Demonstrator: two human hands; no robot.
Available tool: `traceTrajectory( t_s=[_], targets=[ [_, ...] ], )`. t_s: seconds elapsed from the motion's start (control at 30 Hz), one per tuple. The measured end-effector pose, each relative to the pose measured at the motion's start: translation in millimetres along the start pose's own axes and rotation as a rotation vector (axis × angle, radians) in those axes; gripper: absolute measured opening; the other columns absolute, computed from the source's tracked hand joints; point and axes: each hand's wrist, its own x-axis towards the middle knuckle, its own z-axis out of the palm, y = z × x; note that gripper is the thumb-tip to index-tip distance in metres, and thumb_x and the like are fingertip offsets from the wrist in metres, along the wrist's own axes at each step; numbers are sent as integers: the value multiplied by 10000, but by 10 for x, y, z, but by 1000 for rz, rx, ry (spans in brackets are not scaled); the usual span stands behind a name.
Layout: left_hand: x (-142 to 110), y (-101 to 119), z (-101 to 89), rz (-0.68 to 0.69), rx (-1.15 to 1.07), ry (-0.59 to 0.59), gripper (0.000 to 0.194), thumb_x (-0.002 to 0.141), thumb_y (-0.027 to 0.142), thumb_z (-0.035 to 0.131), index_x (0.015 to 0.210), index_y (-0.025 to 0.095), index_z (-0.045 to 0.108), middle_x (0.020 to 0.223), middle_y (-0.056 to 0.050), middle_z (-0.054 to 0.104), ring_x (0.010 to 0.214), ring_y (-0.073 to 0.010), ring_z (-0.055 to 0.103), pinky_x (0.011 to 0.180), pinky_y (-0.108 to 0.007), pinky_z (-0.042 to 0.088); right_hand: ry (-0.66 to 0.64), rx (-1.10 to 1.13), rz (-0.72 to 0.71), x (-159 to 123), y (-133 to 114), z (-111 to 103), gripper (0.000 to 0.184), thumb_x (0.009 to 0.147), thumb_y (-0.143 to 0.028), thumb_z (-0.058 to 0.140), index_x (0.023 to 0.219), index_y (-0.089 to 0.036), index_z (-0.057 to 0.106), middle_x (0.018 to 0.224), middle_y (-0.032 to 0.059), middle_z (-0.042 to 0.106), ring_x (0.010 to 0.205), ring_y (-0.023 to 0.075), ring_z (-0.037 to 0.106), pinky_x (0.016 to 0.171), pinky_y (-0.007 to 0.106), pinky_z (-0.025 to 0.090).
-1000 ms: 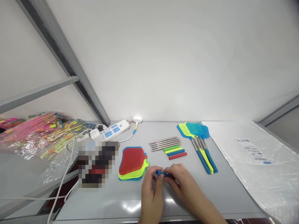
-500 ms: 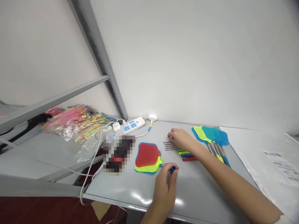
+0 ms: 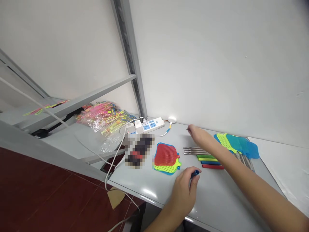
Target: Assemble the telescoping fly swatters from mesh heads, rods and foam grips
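One blue tube (image 3: pixel 195 174): in the left hand (image 3: pixel 185 190), fingers curled round it, far end hidden
Right hand (image 3: pixel 198 135): fingertips pinched on a small dark tip (image 3: pixel 187 129) — the rest hard to make out
Steel rods (image 3: pixel 193 150): on the table (image 3: pixel 142 180) below that hand, right ends covered by the forearm (image 3: pixel 243 177)
Fly swatters (image 3: pixel 238 144): heads visible, handles hidden behind the same forearm

No writing can be read. Any marks on the long white-and-blue plastic power strip (image 3: pixel 152 126), mid-frame, are too small.
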Motion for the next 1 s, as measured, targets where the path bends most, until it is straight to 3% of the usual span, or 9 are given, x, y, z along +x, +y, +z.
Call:
traceTrajectory(
  t_s=[0.1,0.17,0.2,0.27,0.37,0.53,0.77,1.0],
  targets=[
    [9,12,-2,5,6,-2,243,983,231,415,1122,226,614,1070,-59,683,977,-196,620,860,-320,478,270,198,72,-228,-222,-316,246,1039,-314,205,1165,-207,387,870,28,560,740,144,576,668,276,448],
    [13,13,3,16,4,-1,243,984,228,409,1118,220,611,1073,-64,682,982,-198,619,862,-321,476,659,799,56,-434,-454,-501,114,1007,-347,359,1049,-255,411,762,-38,440,609,113,489,584,250,432],
    [15,12,7,25,4,4,239,985,228,410,1115,219,610,1074,-65,683,987,-198,620,868,-322,474,722,1042,40,-537,-574,-568,93,989,-351,411,968,-262,429,718,-56,373,545,97,416,521,229,389],
    [15,8,16,45,6,18,228,984,232,419,1112,218,607,1075,-66,684,995,-199,622,880,-323,469,719,1339,53,-714,-775,-640,187,975,-369,438,833,-247,444,651,-73,286,471,78,286,437,203,276],
    [9,-2,25,62,19,37,218,980,236,434,1118,215,601,1061,-66,687,992,-201,626,874,-321,470,695,1491,78,-861,-918,-619,286,971,-384,445,734,-226,430,597,-79,263,444,68,211,406,195,204],
    [6,-29,28,89,37,-4,237,982,227,430,1155,210,591,1072,-71,686,996,-201,623,877,-326,467,716,1569,91,-869,-910,-547,338,987,-386,427,693,-219,418,563,-81,251,436,70,188,396,194,188],
    [33,-73,49,77,20,-48,235,980,207,431,1158,221,584,1095,-59,688,994,-191,627,867,-309,471,590,1598,27,-868,-942,-567,355,981,-372,467,670,-204,424,559,-76,267,441,62,206,412,210,169],
    [29,-72,44,66,50,-57,226,975,190,425,1137,221,581,1086,-65,682,998,-205,622,863,-322,469,645,1592,-40,-970,-964,-532,328,989,-324,456,687,-196,465,578,-65,311,456,66,257,427,226,198]
  ],
)
